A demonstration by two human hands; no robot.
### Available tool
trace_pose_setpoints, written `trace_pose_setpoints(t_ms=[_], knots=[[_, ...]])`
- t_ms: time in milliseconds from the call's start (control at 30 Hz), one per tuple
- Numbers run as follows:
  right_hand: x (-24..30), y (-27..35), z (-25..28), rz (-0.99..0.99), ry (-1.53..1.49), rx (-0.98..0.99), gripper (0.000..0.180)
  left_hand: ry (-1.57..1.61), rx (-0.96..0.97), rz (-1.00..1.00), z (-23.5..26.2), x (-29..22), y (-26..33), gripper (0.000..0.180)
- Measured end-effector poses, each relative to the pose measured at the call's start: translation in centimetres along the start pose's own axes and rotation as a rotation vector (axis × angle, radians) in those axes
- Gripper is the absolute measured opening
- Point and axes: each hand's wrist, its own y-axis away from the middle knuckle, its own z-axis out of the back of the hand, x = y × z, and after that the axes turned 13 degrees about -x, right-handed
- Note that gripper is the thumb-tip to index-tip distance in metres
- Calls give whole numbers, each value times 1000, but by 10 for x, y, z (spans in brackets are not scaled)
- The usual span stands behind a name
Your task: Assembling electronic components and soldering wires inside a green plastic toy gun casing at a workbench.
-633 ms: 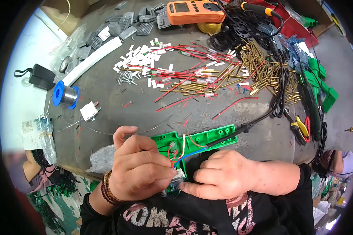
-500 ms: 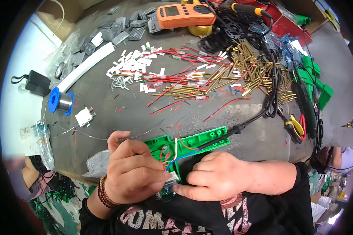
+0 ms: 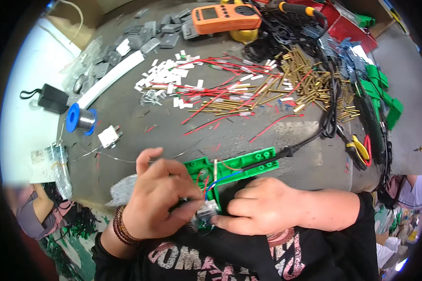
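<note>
- Since the earlier frame, I am seeing both hands staying on the green housing (image 3: 229, 169), which is lying at the table's near edge.
- Red, blue and white wires are running inside it.
- My left hand (image 3: 157, 199) is curling, fingers pinching a small part (image 3: 205, 214).
- My right hand (image 3: 262, 206) is closing on the same part.

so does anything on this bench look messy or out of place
Yes. Brass pins and red wires lie strewn in a loose heap across the grey table, with white tabs scattered beside them. Both hands, left hand and right hand, hold a green plastic case lying open with its wiring exposed.
</note>
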Motion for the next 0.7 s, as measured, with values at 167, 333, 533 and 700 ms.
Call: trace_pose_setpoints(t_ms=[167,333,533,700], knots=[[1,-3,2,-2,6,30,30,-124,133,16,40,8,-27,23],[1,-4,4,-1,-8,29,32,-116,290,-168,36,17,-38,19],[0,-2,2,3,-23,11,31,13,442,-217,37,12,-55,14],[2,-3,4,1,4,35,24,-94,523,-269,31,6,-63,11]])
